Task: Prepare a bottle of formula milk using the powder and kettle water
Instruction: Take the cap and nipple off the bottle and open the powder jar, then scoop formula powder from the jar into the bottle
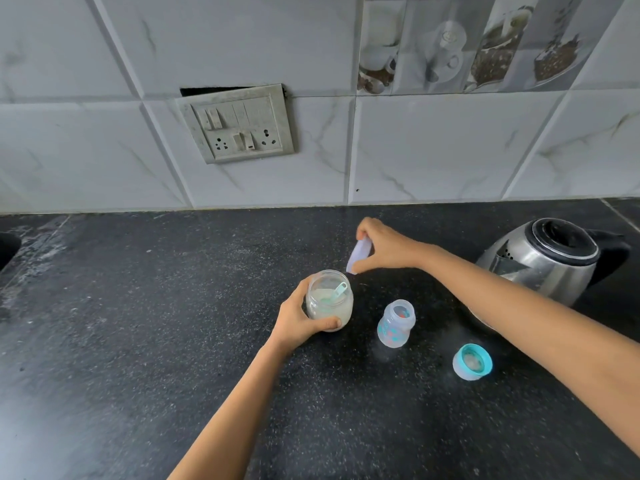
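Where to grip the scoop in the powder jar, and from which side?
On the scoop, pinch the raised handle end, coming from above through the open mouth of the powder jar. Its bowl lies in the powder, the handle slants up toward the rim, and the left hand wraps the wall.

No text or number legible anywhere, small clear plastic baby bottle (396,323) bearing teal and orange prints too blurred to read, grey wall switch plate (239,124) markings indistinct

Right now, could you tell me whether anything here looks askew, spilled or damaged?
The switch plate sits crooked, with a dark gap above its top edge, as if loose. Whitish smears mark the counter at far left, possibly spilled powder.
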Tool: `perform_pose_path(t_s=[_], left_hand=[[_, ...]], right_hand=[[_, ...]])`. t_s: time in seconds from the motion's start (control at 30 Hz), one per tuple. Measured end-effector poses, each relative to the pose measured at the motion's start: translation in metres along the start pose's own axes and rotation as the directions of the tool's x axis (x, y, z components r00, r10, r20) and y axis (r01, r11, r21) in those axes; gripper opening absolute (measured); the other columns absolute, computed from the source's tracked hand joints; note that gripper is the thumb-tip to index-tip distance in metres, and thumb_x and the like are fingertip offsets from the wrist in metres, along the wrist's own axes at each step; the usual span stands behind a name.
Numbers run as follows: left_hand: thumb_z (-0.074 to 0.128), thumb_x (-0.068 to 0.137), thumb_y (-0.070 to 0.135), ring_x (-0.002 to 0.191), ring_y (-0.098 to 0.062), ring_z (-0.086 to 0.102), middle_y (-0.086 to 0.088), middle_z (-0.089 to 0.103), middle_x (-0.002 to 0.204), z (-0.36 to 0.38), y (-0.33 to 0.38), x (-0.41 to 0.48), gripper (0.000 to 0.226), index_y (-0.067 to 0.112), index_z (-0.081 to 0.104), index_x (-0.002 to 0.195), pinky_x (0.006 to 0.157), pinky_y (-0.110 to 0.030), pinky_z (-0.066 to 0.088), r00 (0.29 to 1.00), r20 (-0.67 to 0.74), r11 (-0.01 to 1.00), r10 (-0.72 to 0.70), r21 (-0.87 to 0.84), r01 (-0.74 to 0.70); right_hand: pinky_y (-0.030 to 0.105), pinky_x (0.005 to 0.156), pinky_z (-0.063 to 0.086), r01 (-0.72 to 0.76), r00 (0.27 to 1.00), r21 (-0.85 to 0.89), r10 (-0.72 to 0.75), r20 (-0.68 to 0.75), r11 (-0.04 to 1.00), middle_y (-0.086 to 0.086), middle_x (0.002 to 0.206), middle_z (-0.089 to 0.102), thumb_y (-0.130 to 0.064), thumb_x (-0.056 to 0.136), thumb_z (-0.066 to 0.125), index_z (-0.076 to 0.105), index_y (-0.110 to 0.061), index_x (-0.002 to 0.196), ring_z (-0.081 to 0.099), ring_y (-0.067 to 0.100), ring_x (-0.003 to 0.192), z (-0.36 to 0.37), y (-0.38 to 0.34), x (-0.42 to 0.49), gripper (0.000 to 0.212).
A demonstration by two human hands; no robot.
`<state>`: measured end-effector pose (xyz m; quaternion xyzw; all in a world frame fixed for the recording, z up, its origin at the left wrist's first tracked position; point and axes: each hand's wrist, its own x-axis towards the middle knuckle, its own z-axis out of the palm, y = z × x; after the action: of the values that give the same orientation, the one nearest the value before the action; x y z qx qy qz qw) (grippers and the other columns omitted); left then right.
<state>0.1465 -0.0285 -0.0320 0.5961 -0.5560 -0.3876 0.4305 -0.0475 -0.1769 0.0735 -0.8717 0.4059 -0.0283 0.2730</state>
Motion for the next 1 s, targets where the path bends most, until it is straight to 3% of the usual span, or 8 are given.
perform_pose_path(t_s=[0.23,0.43,0.5,0.6,0.7,0.77,0.87,1.0], left_hand=[[0.091,0.058,0.035,0.124,0.008,0.046,0.02,0.05,0.138,-0.003,0.002,0.0,0.102,0.028,0.037,0.144,0.097,-0.004,0.034,1.0,-0.009,1.0,-0.019,-0.013,0.019],[0.091,0.063,0.021,0.113,0.008,0.055,0.018,0.062,0.123,-0.005,0.01,0.001,0.079,0.019,0.053,0.131,0.09,-0.004,0.036,0.997,-0.061,0.999,0.038,0.009,-0.038],[0.091,0.062,0.018,0.109,0.008,0.057,0.02,0.064,0.118,-0.006,0.012,0.001,0.073,0.023,0.056,0.126,0.088,-0.005,0.038,0.996,-0.073,0.999,0.041,-0.006,-0.042],[0.091,0.062,0.02,0.109,0.007,0.057,0.022,0.065,0.115,-0.006,0.016,0.002,0.07,0.031,0.057,0.121,0.088,-0.006,0.039,0.996,-0.072,0.999,0.052,-0.002,-0.052],[0.091,0.062,0.021,0.108,0.01,0.056,0.025,0.064,0.113,-0.007,0.02,0.001,0.069,0.036,0.055,0.119,0.087,-0.005,0.038,0.996,-0.063,0.998,0.065,0.027,-0.064],[0.092,0.061,0.026,0.108,0.011,0.055,0.027,0.062,0.113,-0.007,0.022,0.001,0.071,0.041,0.053,0.119,0.088,-0.008,0.04,0.995,-0.058,0.995,0.076,0.065,-0.072],[0.091,0.061,0.034,0.111,0.01,0.053,0.034,0.061,0.112,-0.006,0.023,0.001,0.072,0.052,0.049,0.116,0.105,-0.029,0.041,0.995,-0.043,0.99,0.093,0.113,-0.087],[0.087,0.059,0.048,0.113,0.008,0.053,0.038,0.057,0.116,-0.004,0.024,-0.003,0.07,0.063,0.047,0.114,0.112,-0.051,0.033,0.993,-0.045,0.988,0.109,0.114,-0.103]], right_hand=[[0.035,0.077,0.045,-0.186,0.982,0.127,0.186,0.011,0.974,0.004,0.114,0.051,-0.035,0.066,0.083,0.046,-0.017,0.095,0.051,0.022,0.1,0.046,0.06,0.004,0.051],[0.034,0.088,0.041,-0.141,0.977,0.003,0.139,0.16,0.99,-0.001,0.128,0.044,-0.025,0.068,0.082,0.046,-0.026,0.115,0.043,0.018,0.113,0.053,0.069,0.004,0.059],[0.03,0.097,0.035,-0.09,0.991,0.118,0.077,0.107,0.989,-0.005,0.132,0.038,-0.023,0.074,0.079,0.051,-0.025,0.125,0.036,0.01,0.123,0.044,0.055,0.002,0.058],[0.029,0.105,0.033,0.069,0.991,0.318,-0.027,-0.134,0.946,-0.001,0.139,0.042,-0.022,0.083,0.072,0.067,-0.025,0.108,0.041,0.007,0.126,0.026,0.015,-0.005,0.026],[0.033,0.1,0.038,0.169,0.976,0.15,-0.145,-0.16,0.974,-0.002,0.131,0.049,-0.028,0.083,0.071,0.072,-0.024,0.092,0.048,0.009,0.116,0.023,-0.026,-0.017,0.009],[0.038,0.104,0.035,0.154,0.984,-0.105,-0.163,-0.078,0.982,0.001,0.136,0.046,-0.03,0.084,0.068,0.073,-0.021,0.095,0.038,0.015,0.127,0.032,-0.043,-0.022,0.015],[0.039,0.107,0.032,0.038,0.997,-0.387,-0.06,-0.047,0.922,0.01,0.144,0.039,-0.02,0.084,0.065,0.072,-0.012,0.104,0.026,0.027,0.135,0.045,-0.056,-0.02,0.022],[0.034,0.095,0.041,-0.056,0.996,-0.556,0.011,-0.083,0.829,0.012,0.134,0.043,-0.011,0.087,0.06,0.065,-0.007,0.113,0.036,0.029,0.122,0.061,-0.065,-0.013,0.027]])
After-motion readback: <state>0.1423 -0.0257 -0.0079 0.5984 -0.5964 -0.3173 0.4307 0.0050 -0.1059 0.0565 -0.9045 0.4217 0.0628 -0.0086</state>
